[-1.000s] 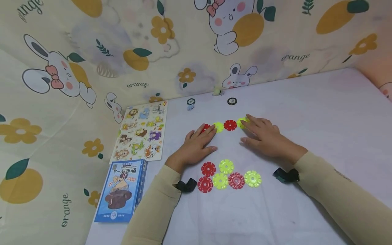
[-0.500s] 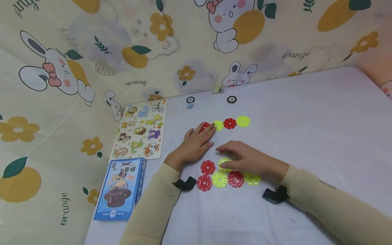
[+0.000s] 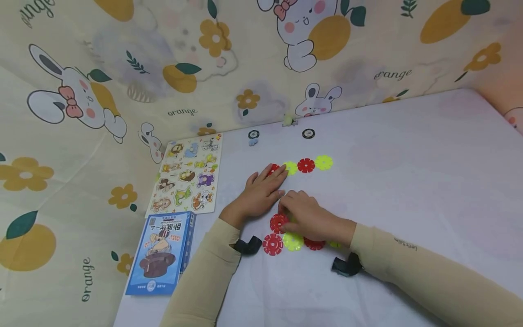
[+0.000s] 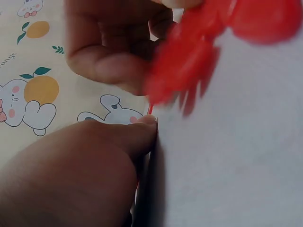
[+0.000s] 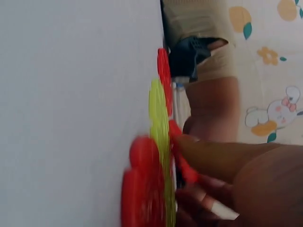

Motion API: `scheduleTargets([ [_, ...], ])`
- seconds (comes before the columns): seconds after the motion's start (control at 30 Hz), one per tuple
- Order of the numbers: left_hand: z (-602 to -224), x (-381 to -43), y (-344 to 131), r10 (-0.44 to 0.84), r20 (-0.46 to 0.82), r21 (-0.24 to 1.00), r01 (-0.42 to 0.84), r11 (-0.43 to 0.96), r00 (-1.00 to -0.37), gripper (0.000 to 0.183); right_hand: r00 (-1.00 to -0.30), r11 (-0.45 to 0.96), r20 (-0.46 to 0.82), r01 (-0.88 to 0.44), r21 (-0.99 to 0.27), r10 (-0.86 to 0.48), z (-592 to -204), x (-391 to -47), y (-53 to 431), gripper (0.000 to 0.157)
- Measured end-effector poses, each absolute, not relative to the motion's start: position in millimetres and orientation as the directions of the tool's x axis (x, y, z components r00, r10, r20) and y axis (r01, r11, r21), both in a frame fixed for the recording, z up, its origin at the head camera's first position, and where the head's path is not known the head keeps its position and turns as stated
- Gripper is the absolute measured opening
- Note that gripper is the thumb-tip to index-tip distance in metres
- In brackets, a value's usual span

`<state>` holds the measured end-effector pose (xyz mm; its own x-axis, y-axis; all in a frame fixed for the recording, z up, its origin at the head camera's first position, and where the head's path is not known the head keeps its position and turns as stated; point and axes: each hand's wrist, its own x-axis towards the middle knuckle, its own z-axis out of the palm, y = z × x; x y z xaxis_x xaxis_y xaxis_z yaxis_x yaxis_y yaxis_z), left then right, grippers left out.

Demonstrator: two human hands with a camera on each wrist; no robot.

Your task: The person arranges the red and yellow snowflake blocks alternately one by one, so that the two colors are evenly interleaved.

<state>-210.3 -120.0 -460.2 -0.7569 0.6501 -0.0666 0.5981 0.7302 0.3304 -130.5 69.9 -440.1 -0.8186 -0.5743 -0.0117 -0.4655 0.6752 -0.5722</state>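
My left hand (image 3: 261,193) lies with extended fingers over the left end of a row of flower-shaped plastic discs. That row alternates red (image 3: 306,165) and yellow-green (image 3: 324,162), edge to edge. Nearer to me, my right hand (image 3: 308,218) pinches a red flower-shaped disc (image 3: 278,224) between thumb and fingers. The held disc (image 4: 184,61) looks tilted and blurred in the left wrist view. Below it lie another red disc (image 3: 272,244) and a yellow-green one (image 3: 293,241); more discs are partly hidden under my right hand.
At the left lie a blue box (image 3: 159,254) and an animal picture board (image 3: 185,175). Two black round chips (image 3: 308,133) and small figures (image 3: 289,121) sit near the back wall. White cloth (image 3: 400,172) covers the table.
My right hand has left the right end of the far row, come back toward me and left, and taken hold of a red disc. The left hand stays in place.
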Motion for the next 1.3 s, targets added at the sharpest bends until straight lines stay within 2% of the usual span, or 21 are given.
scheduleTargets([
  [0.17,-459.9,-210.6,-119.7,0.648,-0.066,0.325,0.597,0.733,-0.759,0.061,-0.838,0.556,-0.067,-0.298,-0.776,-0.542,-432.2,-136.4,85.4,0.030],
  [0.3,-459.4,-210.8,-118.7,0.645,-0.071,0.318,0.595,0.738,-0.761,0.061,-0.872,0.461,-0.037,-0.221,-0.860,-0.488,-425.0,-146.7,114.3,0.021],
  [0.4,-458.7,-209.9,-118.3,0.645,-0.068,0.313,0.598,0.738,-0.761,0.061,-0.923,0.457,-0.020,-0.171,-0.873,-0.384,-424.6,-160.3,145.4,0.019],
  [0.5,-458.5,-209.2,-118.6,0.644,-0.070,0.308,0.598,0.740,-0.762,0.061,-0.971,0.519,-0.031,-0.100,-0.849,-0.238,-428.6,-175.2,180.3,0.021],
  [0.6,-458.6,-209.3,-118.9,0.641,-0.075,0.306,0.594,0.744,-0.764,0.061,-0.994,0.584,-0.041,-0.023,-0.812,-0.097,-435.2,-185.8,211.0,0.029],
  [0.7,-459.2,-209.3,-118.9,0.643,-0.071,0.312,0.596,0.740,-0.762,0.061,-1.000,0.630,-0.022,0.003,-0.776,-0.022,-440.7,-190.6,229.8,0.040],
  [0.77,-459.6,-209.3,-119.0,0.644,-0.069,0.315,0.596,0.739,-0.762,0.062,-1.000,0.661,0.002,-0.015,-0.750,-0.021,-442.8,-190.4,235.0,0.046],
  [0.83,-460.2,-209.2,-119.0,0.645,-0.064,0.316,0.598,0.737,-0.762,0.061,-0.997,0.713,0.024,-0.072,-0.697,-0.077,-443.8,-189.3,235.0,0.051],
  [1.0,-461.4,-209.8,-118.9,0.641,-0.063,0.303,0.597,0.743,-0.765,0.061,-0.955,0.863,-0.008,-0.264,-0.431,-0.296,-444.6,-181.2,227.6,0.063],
  [1.07,-461.0,-209.8,-118.8,0.636,-0.068,0.297,0.593,0.748,-0.769,0.061,-0.943,0.888,-0.030,-0.301,-0.347,-0.331,-445.5,-178.8,225.0,0.067],
  [1.17,-460.7,-209.7,-118.6,0.631,-0.074,0.297,0.587,0.753,-0.772,0.062,-0.943,0.902,-0.026,-0.309,-0.302,-0.332,-449.1,-179.0,222.0,0.071],
  [1.3,-460.6,-209.3,-119.4,0.638,-0.076,0.305,0.591,0.746,-0.766,0.062,-0.947,0.904,-0.014,-0.302,-0.302,-0.321,-455.0,-180.5,219.2,0.074],
])
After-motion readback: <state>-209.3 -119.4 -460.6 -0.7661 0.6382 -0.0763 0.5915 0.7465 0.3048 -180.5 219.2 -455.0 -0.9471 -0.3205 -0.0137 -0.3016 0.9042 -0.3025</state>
